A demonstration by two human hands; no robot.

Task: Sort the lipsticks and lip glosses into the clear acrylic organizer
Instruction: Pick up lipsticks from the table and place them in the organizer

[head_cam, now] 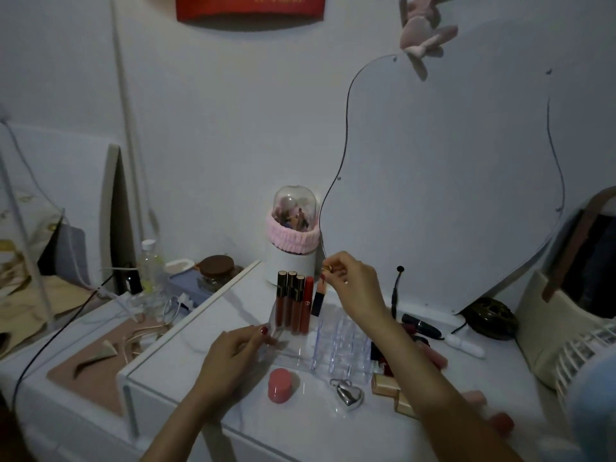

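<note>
The right hand (346, 278) pinches a dark lip gloss (318, 300) above the clear acrylic organizer (333, 345) mid-table (316, 428); the left hand (233, 355) grips its left edge. Four red glosses (293, 301) stand inside; loose lipsticks (420, 323) crowd the right.

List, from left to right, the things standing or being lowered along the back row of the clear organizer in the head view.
Three gold-capped lip glosses → red lip gloss tube → dark lipstick held from above by the right hand.
</note>
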